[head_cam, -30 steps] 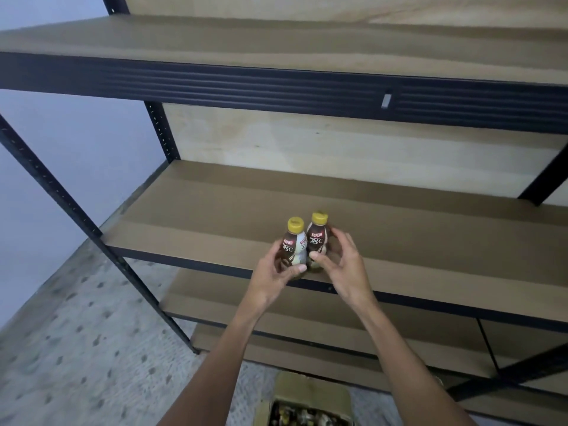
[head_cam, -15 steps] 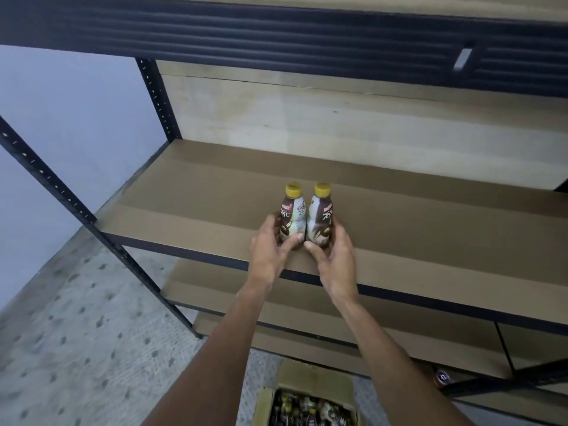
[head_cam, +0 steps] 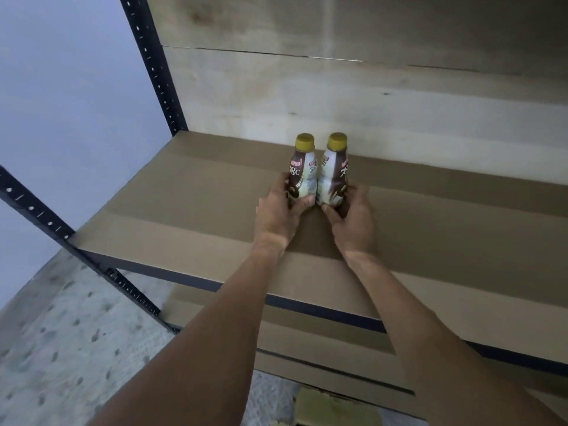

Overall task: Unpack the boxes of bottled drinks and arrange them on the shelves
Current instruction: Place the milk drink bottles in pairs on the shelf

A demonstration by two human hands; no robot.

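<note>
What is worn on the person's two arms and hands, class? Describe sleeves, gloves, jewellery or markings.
Nothing worn shows. The left hand and right hand are bare, without gloves. The left forearm and right forearm are bare down to the picture's lower edge: no sleeves, watch, bracelet or markings. No ring shows, though parts of both hands are hidden.

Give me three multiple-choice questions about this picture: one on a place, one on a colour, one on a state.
1. Where are the left bottle and right bottle? A on the floor; B in a box; C at the shelf.
2. Their caps are: A yellow; B red; C blue.
3. The left hand and right hand: A hang idle; B each grip one bottle; C share one bottle.
Answers: 1 C, they sit side by side at the brown board. 2 A, both tops are yellow. 3 B, each hand curls round its own bottle.
</note>
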